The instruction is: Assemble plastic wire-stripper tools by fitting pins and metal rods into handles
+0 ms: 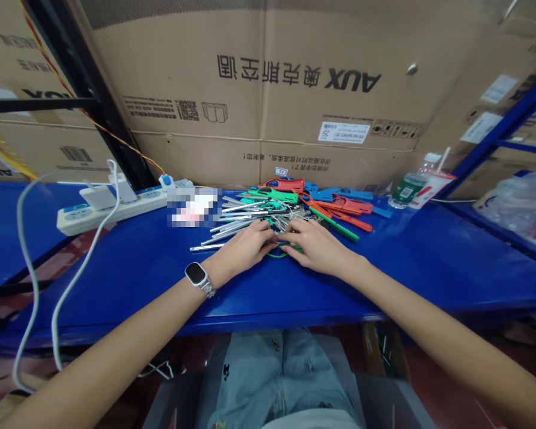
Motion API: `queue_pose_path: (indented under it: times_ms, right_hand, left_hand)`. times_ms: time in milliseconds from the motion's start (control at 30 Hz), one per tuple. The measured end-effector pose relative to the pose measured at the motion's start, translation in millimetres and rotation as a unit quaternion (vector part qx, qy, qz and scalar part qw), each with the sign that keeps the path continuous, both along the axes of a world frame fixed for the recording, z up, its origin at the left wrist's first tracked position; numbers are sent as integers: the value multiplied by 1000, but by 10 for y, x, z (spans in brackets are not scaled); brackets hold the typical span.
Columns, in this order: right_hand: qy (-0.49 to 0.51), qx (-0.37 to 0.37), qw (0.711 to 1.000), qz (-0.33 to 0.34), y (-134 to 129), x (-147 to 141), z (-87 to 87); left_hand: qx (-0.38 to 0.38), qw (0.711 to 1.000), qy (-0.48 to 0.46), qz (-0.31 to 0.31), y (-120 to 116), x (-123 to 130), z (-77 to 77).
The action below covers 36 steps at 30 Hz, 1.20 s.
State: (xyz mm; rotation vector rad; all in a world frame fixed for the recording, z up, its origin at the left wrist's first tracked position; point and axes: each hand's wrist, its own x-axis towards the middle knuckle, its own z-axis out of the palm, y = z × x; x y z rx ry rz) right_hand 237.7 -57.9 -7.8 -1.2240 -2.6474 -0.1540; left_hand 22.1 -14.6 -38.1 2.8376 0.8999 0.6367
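I see the slim, bright green piece with a thin curved loop (296, 246) at the front edge of the pile on the glossy blue tabletop (406, 268), between the two hands. Its visible part runs roughly left to right, across my view; fingers cover so much that I cannot tell which end points where. The loop bows toward me, below the fingertips.

Both forearms reach in from the lower corners, palms down, wrists low, and the fingertips nearly meet. The bare right hand (315, 245) has a narrow pinch on the green piece, thumb in front. The left hand (248, 244), a white-cased watch (197, 275) at its wrist, draws its fingers close together beside it; I cannot tell what they grip.

Behind lie slender silver metal rods (239, 218) and flat red-orange plastic holders (351, 205).
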Motion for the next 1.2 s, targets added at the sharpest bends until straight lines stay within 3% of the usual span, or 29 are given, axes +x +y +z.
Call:
queue_pose_path:
  times_ms: [133, 267, 467, 633, 833, 1000, 1200]
  right_hand:
    - [93, -43, 994, 36, 141, 18, -144]
    - [104, -29, 993, 54, 148, 58, -210]
    - [98, -20, 994, 53, 140, 44, -218]
    - [98, -16, 994, 49, 158, 47, -242]
    - [92, -12, 995, 44, 151, 49, -234]
    - [80, -10, 996, 36, 145, 35, -220]
    - [96, -36, 994, 37, 164, 12, -170]
  left_hand:
    - [4, 999, 32, 6, -15, -10, 45]
    - [29, 998, 54, 4, -14, -3, 60]
    - [34, 998, 49, 25, -13, -23, 40]
    - [10, 999, 28, -39, 25, -126, 72]
    - [49, 992, 77, -86, 13, -222, 135]
    - [45, 993, 72, -82, -6, -246, 112]
    - [-4, 998, -11, -59, 50, -199, 37]
